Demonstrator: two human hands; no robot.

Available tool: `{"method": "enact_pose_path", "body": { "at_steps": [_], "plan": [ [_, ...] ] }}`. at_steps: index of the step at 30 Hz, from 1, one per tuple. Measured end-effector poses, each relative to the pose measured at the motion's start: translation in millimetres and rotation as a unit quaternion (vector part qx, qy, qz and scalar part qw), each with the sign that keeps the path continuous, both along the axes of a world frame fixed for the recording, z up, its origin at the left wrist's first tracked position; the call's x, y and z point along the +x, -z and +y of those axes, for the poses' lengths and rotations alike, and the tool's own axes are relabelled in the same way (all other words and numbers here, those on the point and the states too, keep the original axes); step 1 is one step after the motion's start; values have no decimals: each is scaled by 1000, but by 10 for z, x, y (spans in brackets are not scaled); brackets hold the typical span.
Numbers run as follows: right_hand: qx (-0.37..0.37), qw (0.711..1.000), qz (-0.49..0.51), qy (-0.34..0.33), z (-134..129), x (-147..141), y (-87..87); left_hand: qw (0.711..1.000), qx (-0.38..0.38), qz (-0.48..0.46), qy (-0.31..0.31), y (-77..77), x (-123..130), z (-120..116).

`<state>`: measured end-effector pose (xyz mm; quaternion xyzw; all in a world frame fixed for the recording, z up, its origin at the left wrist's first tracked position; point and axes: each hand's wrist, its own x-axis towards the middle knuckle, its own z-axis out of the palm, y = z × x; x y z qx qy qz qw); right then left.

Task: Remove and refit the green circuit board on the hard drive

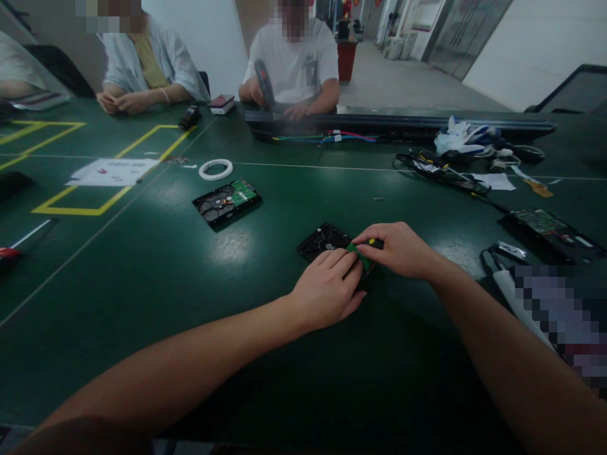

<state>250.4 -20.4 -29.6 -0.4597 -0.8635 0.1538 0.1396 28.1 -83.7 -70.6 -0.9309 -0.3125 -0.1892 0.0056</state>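
On the green table in front of me lies a hard drive [323, 239], its black underside and part of its green circuit board [359, 253] facing up. My left hand [332, 284] rests over its near side, fingers bent across the board and the thumb at the near edge, gripping it. My right hand [398, 249] is closed in a pinch on a black and yellow handle [376, 242] at the right end of the board. Its tip is hidden, so the kind of tool cannot be made out. Small screws [378, 199] lie beyond the hands.
A second hard drive [227, 202] and a white tape ring [215, 169] lie ahead to the left. At right are cables [441, 170], another drive-like unit [552, 234] and a blurred-out object [559, 309]. A screwdriver [23, 243] lies far left. Two people sit across the table.
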Motion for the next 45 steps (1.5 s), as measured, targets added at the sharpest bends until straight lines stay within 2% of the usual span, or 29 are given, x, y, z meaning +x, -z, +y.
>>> {"method": "enact_pose_path", "body": {
  "at_steps": [13, 16, 19, 21, 25, 28, 30, 33, 37, 39, 41, 45],
  "plan": [
    [-15, 1000, 5, 5, 10, -10, 16, 1000, -3, 3, -6, -15, 4, -13],
    [-22, 998, 31, 44, 4, -6, 0, 1000, -4, -3, -7, -7, 3, -11],
    [-24, 989, 95, 113, 38, 41, 10, 1000, -5, -9, -6, 8, 5, -7],
    [-71, 969, 180, 151, 87, 94, 43, 1000, -6, -12, -7, 17, 10, -11],
    [-170, 907, 322, 211, 184, 204, 159, 1000, -18, -20, -5, 6, 9, -31],
    [-206, 860, 392, 253, 197, 263, 288, 999, -28, -45, -9, -61, -37, 30],
    [-210, 841, 421, 267, 179, 292, 391, 997, -34, -60, -29, -130, -96, 155],
    [-175, 830, 449, 281, 142, 323, 535, 995, -68, -55, -56, -217, -193, 441],
    [-111, 850, 435, 274, 81, 347, 608, 984, -153, -50, -76, -232, -236, 728],
    [-64, 864, 418, 272, 27, 355, 584, 978, -181, -38, -100, -221, -204, 738],
    [-26, 875, 392, 284, -41, 358, 539, 974, -178, -19, -141, -217, -147, 671],
    [15, 875, 382, 296, -159, 336, 437, 958, -174, 13, -228, -212, -24, 476]
  ]
}}
